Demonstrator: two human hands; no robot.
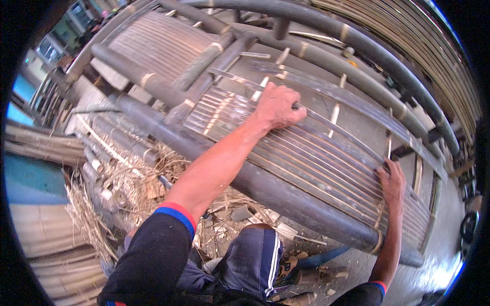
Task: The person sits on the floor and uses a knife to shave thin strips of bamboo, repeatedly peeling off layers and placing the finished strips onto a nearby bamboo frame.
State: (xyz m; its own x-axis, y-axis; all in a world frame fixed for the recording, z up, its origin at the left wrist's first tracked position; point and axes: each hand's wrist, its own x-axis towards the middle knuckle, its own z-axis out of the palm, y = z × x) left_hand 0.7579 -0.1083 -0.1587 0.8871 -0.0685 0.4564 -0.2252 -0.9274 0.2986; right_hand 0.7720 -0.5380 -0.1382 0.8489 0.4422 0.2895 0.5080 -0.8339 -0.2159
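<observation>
This is a furniture workshop, partly open to the street, where pieces are built from bamboo or cane. A large frame of thick dark poles (286,196) fills the middle, with rows of thin split slats (316,163) laid across it. To the near left, the floor is littered with straw-like shavings and offcuts (122,183). Bundles of raw poles (41,143) lie at the far left, and another slatted panel (158,46) stands farther back. A wall of stacked slats (434,56) curves along the right.
</observation>
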